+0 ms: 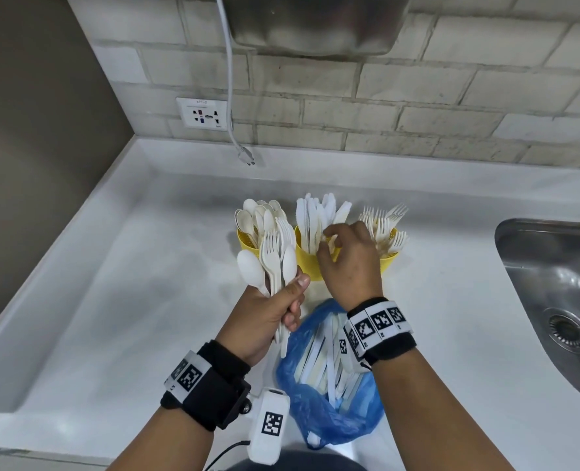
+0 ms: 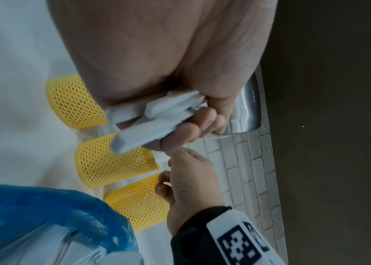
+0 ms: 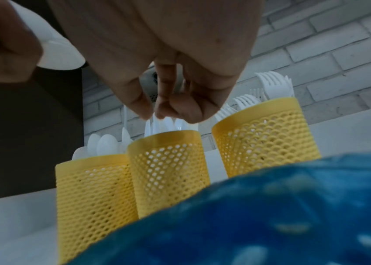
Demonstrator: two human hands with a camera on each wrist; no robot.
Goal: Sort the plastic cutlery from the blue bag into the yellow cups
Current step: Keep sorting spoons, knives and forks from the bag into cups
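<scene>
i read "aike" in small grey letters on the steel housing [image 2: 248, 114] mounted on the brick wall, seen sideways in my left wrist view. on the white wall socket plate [image 1: 203, 112] there's a tiny printed code along the top that looks like "9fp-2", though it's too small for me to be sure. the black-and-white square markers on the left wristband [image 1: 189, 374], the right wristband [image 1: 380, 321] and the white camera unit [image 1: 271, 423] carry patterns only, no letters i can read.
</scene>
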